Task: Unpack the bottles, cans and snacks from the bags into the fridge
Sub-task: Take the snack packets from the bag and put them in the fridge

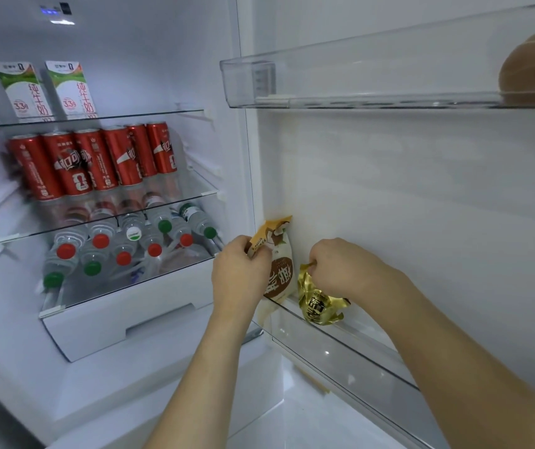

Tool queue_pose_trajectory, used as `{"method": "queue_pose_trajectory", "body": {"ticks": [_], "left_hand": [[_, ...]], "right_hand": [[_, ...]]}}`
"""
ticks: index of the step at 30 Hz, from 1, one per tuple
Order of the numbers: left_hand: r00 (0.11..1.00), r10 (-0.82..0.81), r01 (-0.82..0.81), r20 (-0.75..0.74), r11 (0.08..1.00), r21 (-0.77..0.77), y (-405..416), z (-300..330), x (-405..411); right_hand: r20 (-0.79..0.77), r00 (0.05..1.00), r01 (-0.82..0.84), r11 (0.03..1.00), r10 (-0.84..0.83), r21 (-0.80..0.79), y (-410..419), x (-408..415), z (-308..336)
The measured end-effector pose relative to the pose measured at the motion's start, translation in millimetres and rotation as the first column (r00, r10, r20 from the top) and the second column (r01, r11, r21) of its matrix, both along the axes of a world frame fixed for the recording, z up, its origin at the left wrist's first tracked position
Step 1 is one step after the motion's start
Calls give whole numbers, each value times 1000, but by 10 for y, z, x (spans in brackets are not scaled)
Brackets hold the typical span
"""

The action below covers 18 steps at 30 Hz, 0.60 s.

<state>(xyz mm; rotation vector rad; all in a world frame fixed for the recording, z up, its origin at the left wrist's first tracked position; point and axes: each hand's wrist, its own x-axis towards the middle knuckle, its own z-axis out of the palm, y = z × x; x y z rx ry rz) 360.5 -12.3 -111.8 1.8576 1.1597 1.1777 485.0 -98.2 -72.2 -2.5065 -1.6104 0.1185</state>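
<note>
The fridge (149, 338) stands open, white inside, with glass shelves. Red cans (94, 160) stand in a row on the middle shelf, and clear water bottles (123, 251) with red and green caps lie below them. In the lower door bin (350, 348) a tall white and brown snack packet (280, 277) with an orange top stands upright; the left hand (240, 270) pinches its top corner. Just beside it, the right hand (340, 267) pinches the twisted top of a crinkled gold foil packet (319, 304) resting in the same bin.
</note>
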Motion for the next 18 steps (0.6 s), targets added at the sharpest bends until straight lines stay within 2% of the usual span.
{"method": "queue_pose_trajectory", "body": {"ticks": [5,13,18], "left_hand": [[1000,-17,17,-1,993,-113,25,-184,-21],[1000,-4,3,-9,997,-79,6,-281,-29],[1000,20,-20,-1,996,-83,-38,-304,-10]], "right_hand": [[-5,1000,15,1000,-15,17,25,-18,-92],[-47,998,43,999,-42,21,37,-30,-200],[-150,989,7,999,0,45,10,-56,-189]]}}
